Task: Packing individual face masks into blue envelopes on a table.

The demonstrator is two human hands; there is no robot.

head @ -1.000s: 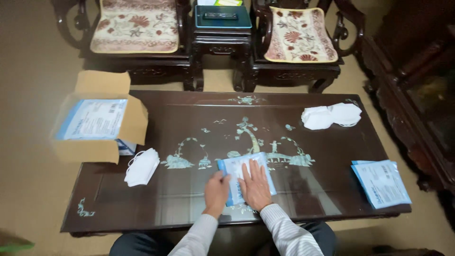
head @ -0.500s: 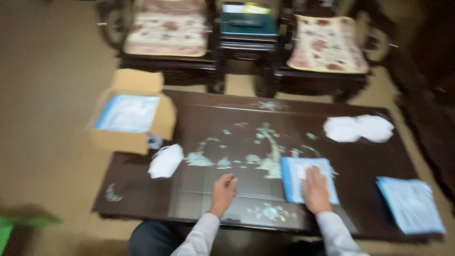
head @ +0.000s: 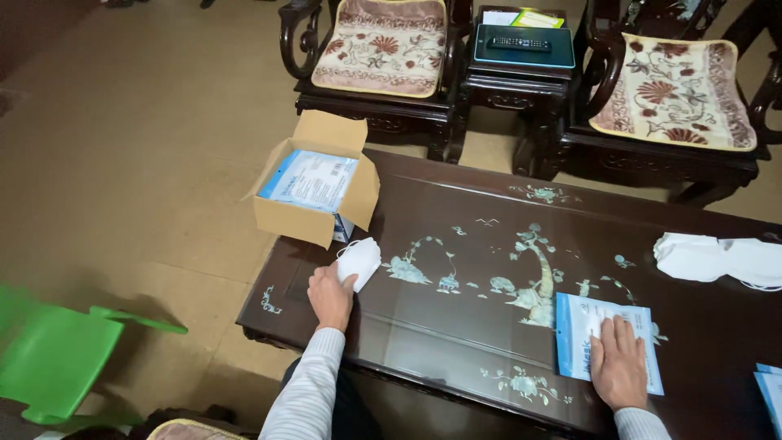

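Note:
My left hand (head: 329, 297) reaches to the table's left end, its fingertips touching a white folded face mask (head: 359, 261) lying there. My right hand (head: 619, 364) rests flat, fingers spread, on a blue-and-white flat packet (head: 592, 326) near the table's front edge. Both lie on a dark wooden table (head: 464, 334) with pearl inlay. Just behind the mask stands an open cardboard box (head: 316, 186) holding more blue packets.
A pile of white masks (head: 718, 259) lies at the right end. More blue packets (head: 767, 385) show at the right edge. Two carved chairs with cushions (head: 383, 45) and a side stand with a tray (head: 521, 45) stand behind. A green plastic stool (head: 57, 354) sits left.
My left hand left the packet and moved left to the white mask. My right hand stayed on the packet. The camera turned left.

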